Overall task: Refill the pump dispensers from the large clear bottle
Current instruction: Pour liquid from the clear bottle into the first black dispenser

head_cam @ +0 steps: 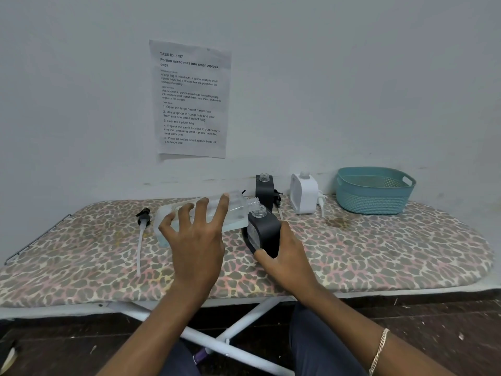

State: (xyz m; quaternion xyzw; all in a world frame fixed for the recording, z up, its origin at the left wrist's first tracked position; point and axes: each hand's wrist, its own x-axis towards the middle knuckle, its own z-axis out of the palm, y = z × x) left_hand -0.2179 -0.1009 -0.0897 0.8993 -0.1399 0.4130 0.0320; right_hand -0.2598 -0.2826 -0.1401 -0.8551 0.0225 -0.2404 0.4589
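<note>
Ironing board (379,248): clear bottle (233,213) tipped between hands.

Both forearms reach forward from the lower edge of the view, bare to above the wrists. The left hand (196,245) is seen from the back, its fingers (202,210) spread and curled over the top of what it holds, the thumb hidden on the far side. The right hand (288,260) sits lower and just to the right, thumb toward the left and fingers wrapped out of sight behind its load. A chain bracelet (379,351) circles the right forearm.
</note>
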